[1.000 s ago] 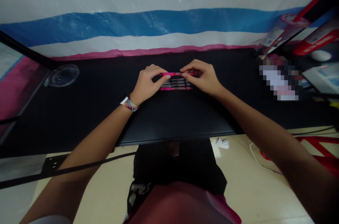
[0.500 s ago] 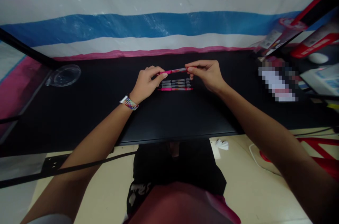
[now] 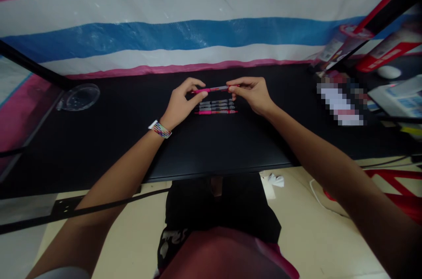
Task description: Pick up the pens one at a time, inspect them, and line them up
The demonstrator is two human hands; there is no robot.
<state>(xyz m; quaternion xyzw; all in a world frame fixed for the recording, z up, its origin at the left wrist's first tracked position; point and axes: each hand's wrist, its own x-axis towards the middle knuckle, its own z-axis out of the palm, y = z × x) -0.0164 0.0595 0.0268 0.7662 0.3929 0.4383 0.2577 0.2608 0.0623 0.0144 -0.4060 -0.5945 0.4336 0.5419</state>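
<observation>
A pink pen [image 3: 216,89] with a clear barrel is held level between my two hands, just beyond a row of pens. My left hand [image 3: 183,98] has its thumb and index finger around the pink grip end, the index finger slightly raised. My right hand [image 3: 255,92] pinches the opposite end between thumb and fingers. Nearer to me lie several grey-and-black pens [image 3: 216,105] side by side, and a second pink pen [image 3: 216,112] forms the near edge of the row. Whether the held pen touches the table I cannot tell.
On the black table [image 3: 217,147], a clear round plastic lid [image 3: 81,97] lies at the left. A clear container [image 3: 338,48], a red-and-white cylinder [image 3: 389,52] and a white box [image 3: 400,96] stand at the right. A striped sheet [image 3: 198,32] hangs behind.
My left index finger has lifted a little from the pen, widening the gap to the thumb. My right hand has shifted slightly left in view. The row of pens keeps its arrangement.
</observation>
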